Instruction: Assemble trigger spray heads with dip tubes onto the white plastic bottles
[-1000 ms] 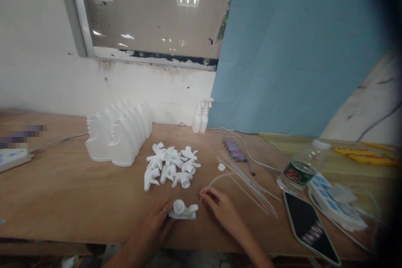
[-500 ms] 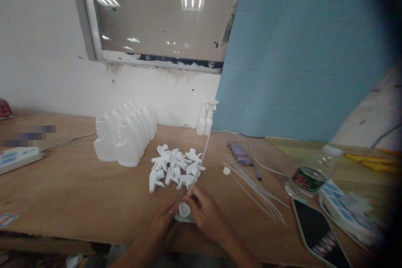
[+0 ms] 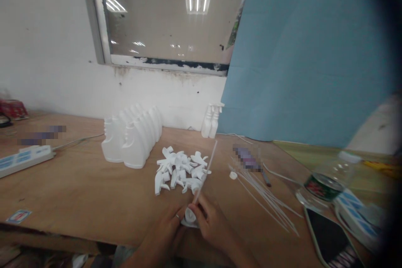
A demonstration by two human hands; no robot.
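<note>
My left hand (image 3: 166, 230) grips a white spray trigger head (image 3: 189, 217) at the near edge of the wooden table (image 3: 78, 188). My right hand (image 3: 212, 222) pinches a thin clear dip tube (image 3: 207, 166) that stands up out of the trigger head and leans away to the right. Just beyond the hands lies a pile of white trigger heads (image 3: 180, 170). A bundle of loose clear tubes (image 3: 266, 201) lies to the right.
A row of white plastic bottles (image 3: 133, 138) stands at the back left. Two small spray bottles (image 3: 212, 120) stand by the wall. A power strip (image 3: 21, 160) lies at the left; a water bottle (image 3: 325, 182), a phone (image 3: 329, 238) and label sheets (image 3: 358, 217) at the right.
My right hand picked up a tube from the right and brought it to the trigger head held by my left hand. The view shifted left.
</note>
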